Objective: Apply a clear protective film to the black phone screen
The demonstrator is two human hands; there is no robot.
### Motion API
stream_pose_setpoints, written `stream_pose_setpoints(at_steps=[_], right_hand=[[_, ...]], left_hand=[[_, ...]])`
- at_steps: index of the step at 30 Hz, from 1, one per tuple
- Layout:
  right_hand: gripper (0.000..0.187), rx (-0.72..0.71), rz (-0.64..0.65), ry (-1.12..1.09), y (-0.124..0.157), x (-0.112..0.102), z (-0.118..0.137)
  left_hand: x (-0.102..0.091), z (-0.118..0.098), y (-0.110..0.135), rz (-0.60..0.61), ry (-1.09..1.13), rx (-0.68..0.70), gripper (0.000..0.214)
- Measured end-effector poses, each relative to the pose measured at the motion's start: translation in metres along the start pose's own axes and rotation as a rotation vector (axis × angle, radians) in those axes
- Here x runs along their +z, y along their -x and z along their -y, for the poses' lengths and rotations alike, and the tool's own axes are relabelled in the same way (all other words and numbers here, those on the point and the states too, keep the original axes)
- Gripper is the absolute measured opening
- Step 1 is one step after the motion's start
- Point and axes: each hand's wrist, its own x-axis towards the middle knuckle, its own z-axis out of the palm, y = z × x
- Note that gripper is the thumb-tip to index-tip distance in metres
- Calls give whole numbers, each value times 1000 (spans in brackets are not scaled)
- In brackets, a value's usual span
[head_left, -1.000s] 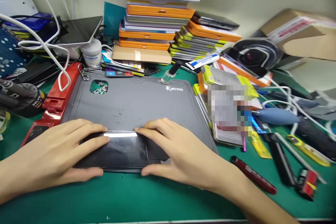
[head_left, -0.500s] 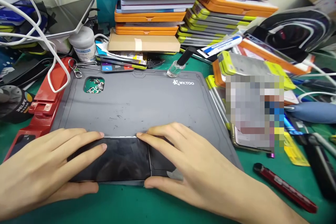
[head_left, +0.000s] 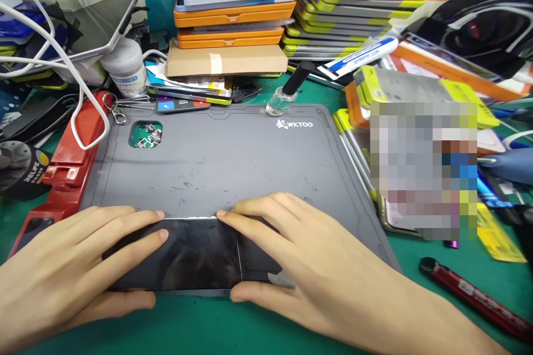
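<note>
A smartphone [head_left: 195,258] with a dark, glossy screen lies lengthwise across the front edge of the grey work mat [head_left: 233,172]. My left hand [head_left: 95,258] grips its left end, fingers over the screen and far edge, thumb along the near edge. At the other end, my right hand [head_left: 287,255] pinches the phone between fingertips on the far edge and thumb at the near right corner. Part of the left end is hidden under my left hand. A small greyish scrap [head_left: 283,278] shows beside my right thumb.
Behind the mat stand stacked orange cases [head_left: 233,14], a glass bottle [head_left: 283,100] with a black cap and a white jar [head_left: 125,69]. A red clamp-like tool [head_left: 79,150] lies left. On the right are yellow-grey boxes [head_left: 400,86] and a dark red pen-shaped tool [head_left: 470,294].
The camera view has shifted slightly, so the background sits a little differently. Both hands keep the same grip on the phone, which has not visibly moved on the mat.
</note>
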Motion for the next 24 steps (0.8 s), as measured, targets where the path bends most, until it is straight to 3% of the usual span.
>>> stream_pose_setpoints(at_steps=[17, 24], right_hand=[[58, 8, 19, -31, 1, 2, 0], [61, 12, 13, -30, 2, 4, 0]], left_hand=[[-1, 2, 3, -48, 5, 15, 58], [-3, 1, 6, 7, 5, 6, 54]])
